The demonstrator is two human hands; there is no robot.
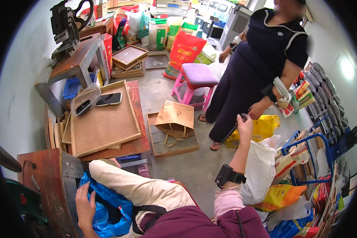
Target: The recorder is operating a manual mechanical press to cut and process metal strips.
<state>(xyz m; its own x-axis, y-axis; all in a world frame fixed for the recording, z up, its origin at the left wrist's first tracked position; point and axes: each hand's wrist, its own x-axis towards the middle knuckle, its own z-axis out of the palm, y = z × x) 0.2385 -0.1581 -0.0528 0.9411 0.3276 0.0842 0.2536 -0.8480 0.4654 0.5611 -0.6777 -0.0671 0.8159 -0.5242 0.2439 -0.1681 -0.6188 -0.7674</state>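
Pinching a small dark object [244,116] in the right hand [246,126], near a standing person's hand [258,110].
Too small to identify; probably light and stiff, best held by its edges. With the left hand [85,206] loosely spread, grasping nothing visible, beside a blue plastic bag [100,218], likely soft and slippery, best gathered at the rim. Printed lettering on the red sack [186,50] beyond both hands.
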